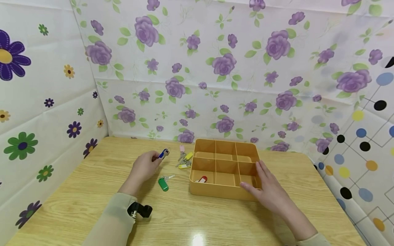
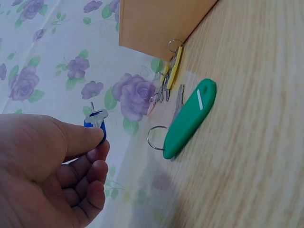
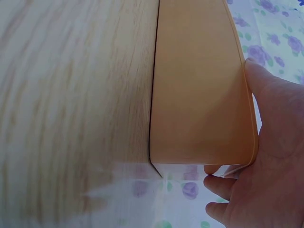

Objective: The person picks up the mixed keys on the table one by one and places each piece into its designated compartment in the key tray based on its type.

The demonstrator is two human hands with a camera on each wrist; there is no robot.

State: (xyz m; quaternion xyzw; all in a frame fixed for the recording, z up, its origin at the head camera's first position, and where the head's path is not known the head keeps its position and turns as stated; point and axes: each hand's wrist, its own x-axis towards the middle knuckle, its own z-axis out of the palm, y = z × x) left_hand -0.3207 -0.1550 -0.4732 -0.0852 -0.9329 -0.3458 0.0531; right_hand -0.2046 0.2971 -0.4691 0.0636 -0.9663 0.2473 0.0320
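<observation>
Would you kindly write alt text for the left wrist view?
The left hand pinches a blue tag and key. A green tag lies on the wooden table nearby; farther off, yellow tags lie beside an orange box.

We record a bench (image 1: 172, 218) with a pale, yellowish wood-grain top; a bright patch of glare (image 1: 198, 240) sits at its near edge. Behind it we find a white back cloth (image 1: 206, 97) printed with purple roses and green leaves, with horizontal creases running across it. On the left we note a white left cloth (image 1: 55, 87) bearing purple, green and orange daisy-like flowers, the largest purple one yellow-centred. On the right we observe a white right cloth (image 1: 375, 135) patterned with black, blue, yellow and orange discs, joined by thin dark lines.
</observation>
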